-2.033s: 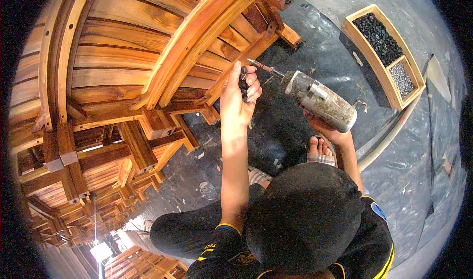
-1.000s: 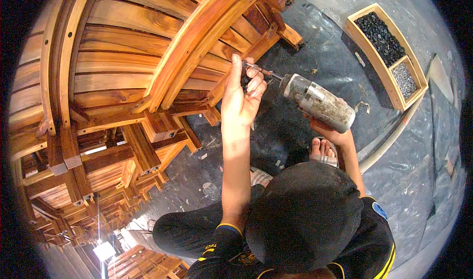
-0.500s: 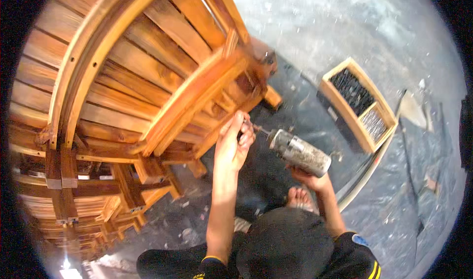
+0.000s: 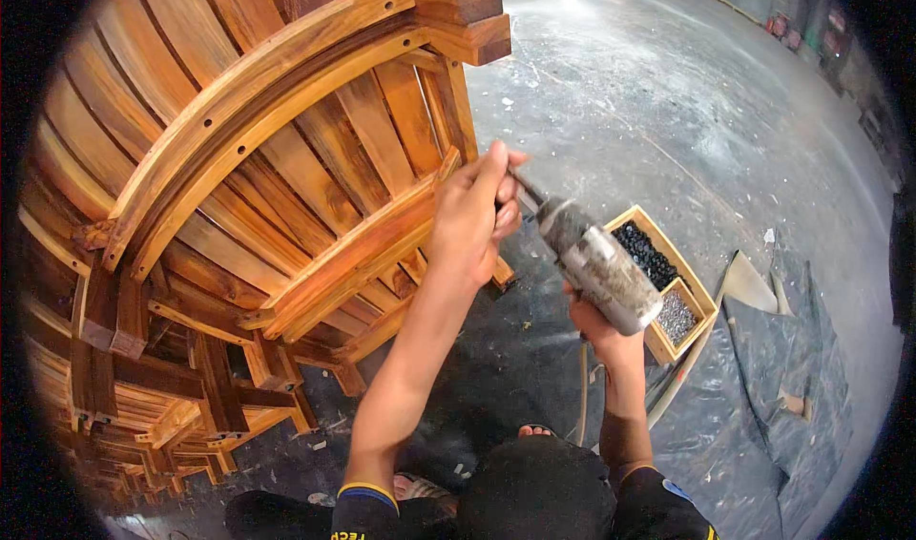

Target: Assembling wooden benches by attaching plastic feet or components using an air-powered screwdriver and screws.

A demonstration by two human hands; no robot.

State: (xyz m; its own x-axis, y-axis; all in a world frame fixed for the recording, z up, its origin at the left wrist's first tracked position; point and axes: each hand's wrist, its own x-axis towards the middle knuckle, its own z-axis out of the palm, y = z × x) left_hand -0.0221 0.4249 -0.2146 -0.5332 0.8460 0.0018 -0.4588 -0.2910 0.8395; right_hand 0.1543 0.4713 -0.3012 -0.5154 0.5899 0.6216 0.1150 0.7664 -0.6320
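My right hand (image 4: 603, 332) is wrapped round the handle of a worn grey power driver (image 4: 601, 263), its long thin bit pointing up and left. At the bit's tip my left hand (image 4: 474, 211) is closed, thumb and fingers pinched together; a small dark piece shows among the curled fingers, too hidden to name. Just left of that hand stands a slatted wooden piece of furniture (image 4: 324, 139) with curved rails, tilted up. Screw holes dot the curved rail (image 4: 224, 106).
To the right, a wooden box (image 4: 706, 316) on the floor holds black pieces (image 4: 644, 254) in one compartment and small silvery ones (image 4: 676, 317) in the other. A pale hose (image 4: 584, 387) hangs below the driver. Dark plastic sheeting (image 4: 792, 406) lies right. More wooden furniture (image 4: 172, 425) stands lower left.
Both hands and the driver have moved up and slightly right, the driver still in my right hand. The view has shifted, bringing more of the furniture's top end and the far floor into sight.
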